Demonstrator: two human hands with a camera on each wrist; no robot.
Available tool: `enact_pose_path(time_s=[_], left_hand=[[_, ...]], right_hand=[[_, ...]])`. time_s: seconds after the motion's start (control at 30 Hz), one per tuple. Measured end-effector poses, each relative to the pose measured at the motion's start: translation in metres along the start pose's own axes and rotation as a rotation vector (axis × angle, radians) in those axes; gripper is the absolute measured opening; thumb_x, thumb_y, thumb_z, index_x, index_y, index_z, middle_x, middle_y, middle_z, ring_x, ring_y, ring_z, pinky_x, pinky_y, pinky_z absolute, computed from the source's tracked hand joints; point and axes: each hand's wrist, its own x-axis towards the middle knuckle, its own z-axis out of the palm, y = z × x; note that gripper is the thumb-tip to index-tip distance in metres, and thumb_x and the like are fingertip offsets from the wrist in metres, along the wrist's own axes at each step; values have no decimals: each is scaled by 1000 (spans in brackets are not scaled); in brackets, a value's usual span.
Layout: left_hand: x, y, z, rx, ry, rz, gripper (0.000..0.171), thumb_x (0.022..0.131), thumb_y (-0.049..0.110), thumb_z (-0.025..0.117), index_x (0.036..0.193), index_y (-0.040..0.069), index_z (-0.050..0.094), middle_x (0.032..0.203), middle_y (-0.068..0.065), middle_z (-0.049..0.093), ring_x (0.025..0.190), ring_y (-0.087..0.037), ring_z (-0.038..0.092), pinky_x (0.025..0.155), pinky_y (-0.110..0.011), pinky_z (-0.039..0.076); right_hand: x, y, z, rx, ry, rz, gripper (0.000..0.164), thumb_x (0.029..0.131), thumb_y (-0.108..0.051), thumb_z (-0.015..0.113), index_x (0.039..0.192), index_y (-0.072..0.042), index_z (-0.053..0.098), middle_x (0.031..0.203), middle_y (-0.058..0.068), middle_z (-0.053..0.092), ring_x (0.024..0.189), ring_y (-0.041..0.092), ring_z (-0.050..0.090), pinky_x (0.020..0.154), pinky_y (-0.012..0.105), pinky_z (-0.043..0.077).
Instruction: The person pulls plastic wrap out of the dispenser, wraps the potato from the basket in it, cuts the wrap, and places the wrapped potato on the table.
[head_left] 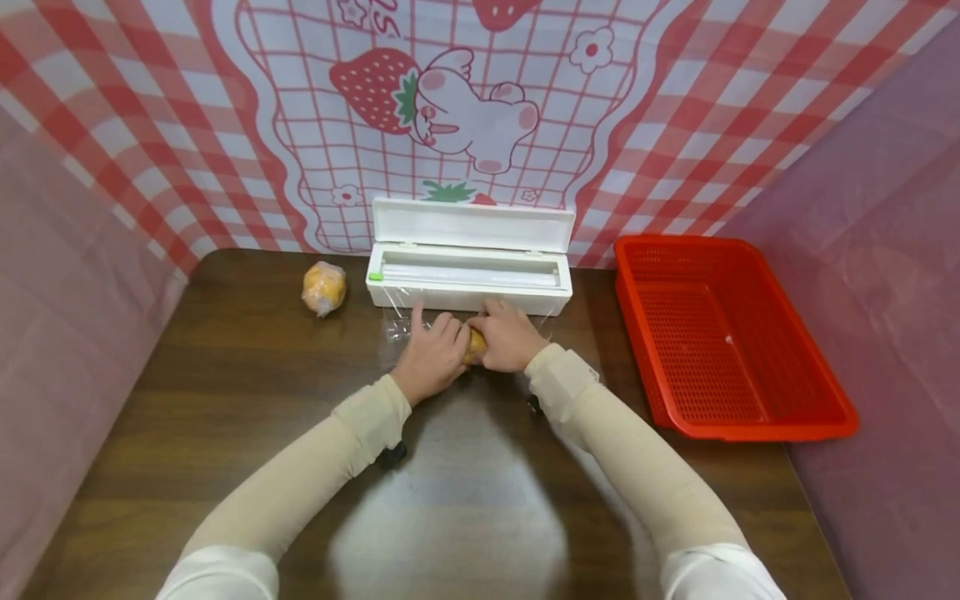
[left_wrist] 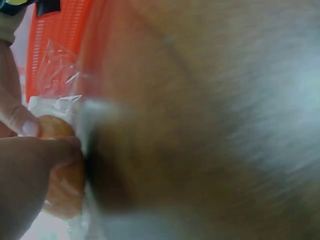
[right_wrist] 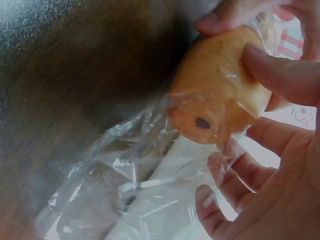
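Note:
A round yellow-orange fruit [right_wrist: 215,80] with a dark spot at one end is held between both hands in front of the white box. My left hand [head_left: 433,354] grips its left side, thumb and fingers around it. On the other side, my right hand [head_left: 510,336] pinches it between thumb and fingers, the remaining fingers curled loosely in the right wrist view. Clear plastic film [right_wrist: 125,175] clings around the fruit and trails off in creases. Behind the hands, the white cling film box [head_left: 468,300] has its lid raised, with a film roll [head_left: 465,275] inside.
At the back left sits another yellow-orange fruit [head_left: 324,288], wrapped in film. A red plastic basket [head_left: 652,367] stands on the right of the brown wooden table [head_left: 225,433]. A checked cloth [head_left: 645,142] hangs behind the box.

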Motion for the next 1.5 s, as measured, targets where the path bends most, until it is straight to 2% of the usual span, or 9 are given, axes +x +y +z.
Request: enact_pose_path(time_s=[0.1, 0.23, 0.37, 0.53, 0.67, 0.93, 1.17, 1.3, 1.5], left_hand=[[7, -8, -2, -19, -48, 29, 67, 73, 51, 86, 114, 2, 67, 103, -12, 67, 102, -31, 61, 102, -70, 35], [18, -18, -7, -67, -218, 34, 67, 81, 53, 80, 122, 2, 67, 115, -13, 68, 111, -31, 60, 103, -71, 32], [28, -26, -11, -130, -375, -1, 64, 87, 50, 76, 128, 2, 64, 122, -12, 65, 119, -32, 54, 104, -73, 28], [36, -28, -9, -182, -440, -45, 58, 90, 48, 72, 126, 4, 64, 121, -14, 58, 117, -32, 49, 97, -63, 36], [39, -28, -8, -207, -464, -76, 62, 92, 47, 71, 136, 5, 59, 123, -13, 56, 117, -31, 48, 95, -58, 37], [39, -34, -7, -399, -439, -192, 60, 96, 40, 69, 144, 10, 50, 135, -9, 60, 125, -28, 49, 102, -60, 30], [32, -28, 5, -372, -350, -211, 57, 97, 40, 67, 143, 11, 51, 133, -9, 60, 121, -28, 51, 95, -53, 32], [25, -25, 14, -359, -257, -225, 55, 97, 36, 68, 142, 12, 50, 133, -11, 59, 122, -31, 50, 95, -55, 34], [14, -21, 24, -344, -125, -226, 52, 97, 33, 68, 141, 12, 51, 132, -19, 52, 120, -34, 53, 93, -54, 39]], right_hand=[[-4, 0, 2, -24, 43, 4, 67, 88, -41, 76, 143, -8, 57, 123, 11, 54, 108, 28, 50, 85, 48, 46], [-8, -1, 5, -58, 129, -26, 71, 88, -35, 77, 148, -10, 49, 131, 13, 56, 119, 33, 51, 93, 54, 43], [-5, 1, 9, -69, 169, -46, 69, 87, -27, 79, 146, -9, 48, 134, 11, 58, 123, 32, 51, 94, 52, 43], [3, 8, 4, 15, 151, -2, 59, 84, -20, 82, 134, -8, 54, 126, 10, 63, 118, 31, 56, 94, 52, 42], [9, 13, 0, 56, 137, -5, 55, 80, -18, 84, 126, -7, 56, 115, 11, 66, 110, 31, 59, 94, 52, 44], [22, 27, -4, 203, 100, 7, 44, 82, -14, 83, 118, -4, 61, 104, 11, 67, 93, 26, 62, 83, 42, 51], [25, 28, -1, 218, 87, 47, 44, 85, -13, 81, 122, -2, 60, 106, 13, 67, 92, 26, 61, 83, 42, 52], [23, 27, 7, 191, 159, 43, 45, 85, -14, 81, 124, -2, 62, 110, 14, 67, 98, 29, 62, 87, 44, 51], [14, 23, 21, 137, 298, 20, 47, 88, -16, 79, 129, -3, 62, 125, 15, 66, 117, 35, 57, 103, 50, 41]])
